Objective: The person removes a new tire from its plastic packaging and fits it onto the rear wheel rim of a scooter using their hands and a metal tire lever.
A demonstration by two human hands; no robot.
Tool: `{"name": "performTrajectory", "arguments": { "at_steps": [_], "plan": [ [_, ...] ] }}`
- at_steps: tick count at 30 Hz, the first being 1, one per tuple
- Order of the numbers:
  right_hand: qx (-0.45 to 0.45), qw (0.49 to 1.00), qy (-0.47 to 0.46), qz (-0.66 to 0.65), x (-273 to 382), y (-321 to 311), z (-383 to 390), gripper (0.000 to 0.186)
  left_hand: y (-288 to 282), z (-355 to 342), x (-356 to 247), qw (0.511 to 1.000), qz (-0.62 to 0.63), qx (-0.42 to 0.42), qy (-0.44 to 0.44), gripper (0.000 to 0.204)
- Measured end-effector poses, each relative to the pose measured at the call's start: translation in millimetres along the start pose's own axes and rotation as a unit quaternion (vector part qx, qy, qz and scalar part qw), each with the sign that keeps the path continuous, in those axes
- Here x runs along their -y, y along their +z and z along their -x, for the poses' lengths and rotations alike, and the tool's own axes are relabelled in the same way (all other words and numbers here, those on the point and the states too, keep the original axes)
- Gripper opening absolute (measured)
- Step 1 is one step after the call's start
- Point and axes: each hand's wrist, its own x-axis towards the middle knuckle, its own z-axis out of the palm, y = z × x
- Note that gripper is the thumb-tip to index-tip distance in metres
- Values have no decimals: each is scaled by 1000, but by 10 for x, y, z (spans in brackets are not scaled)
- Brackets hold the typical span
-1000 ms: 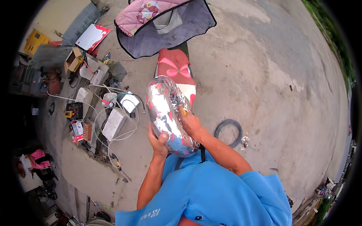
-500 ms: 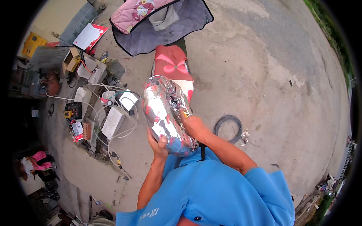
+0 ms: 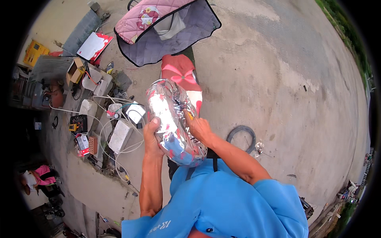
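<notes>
A bulky, ring-shaped bundle wrapped in shiny silver foil with red marks [image 3: 162, 111] is held up in front of my body. Its form is like a wrapped tyre. My left hand [image 3: 152, 137] grips its left outer side, thumb lying on top of the foil. At the inner right edge of the ring is my right hand [image 3: 199, 129], its fingers curled around a small yellow-handled tool [image 3: 191, 116] pressed toward the foil. The tool's tip is hidden. Just beyond the bundle lies a scooter seat with a red, pink-bowed cover [image 3: 179, 70].
A pink quilted scooter apron [image 3: 137, 24] spreads beyond the seat. To the left are pale stone blocks [image 3: 120, 136], a looped hose [image 3: 104, 133], a brick [image 3: 93, 145] and an open cardboard box [image 3: 75, 71]. A dark tyre [image 3: 242, 137] lies on the concrete at right.
My left hand has moved up along the bundle's left side, its thumb now higher on the foil. The bundle has shifted slightly left. My right hand keeps its hold at the inner edge.
</notes>
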Motion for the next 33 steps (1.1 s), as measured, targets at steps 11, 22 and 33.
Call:
{"name": "performTrajectory", "arguments": {
  "at_steps": [11,22,33],
  "plan": [
    [46,998,26,-29,-29,283,21,70,-254,159,447,989,-84,-74,95,65],
    [96,993,57,-37,-118,-222,-44,75,-19,77,374,996,-43,-37,73,66],
    [120,984,64,-120,-115,149,-149,68,-205,-78,300,980,-147,-67,120,77]
  ]
}}
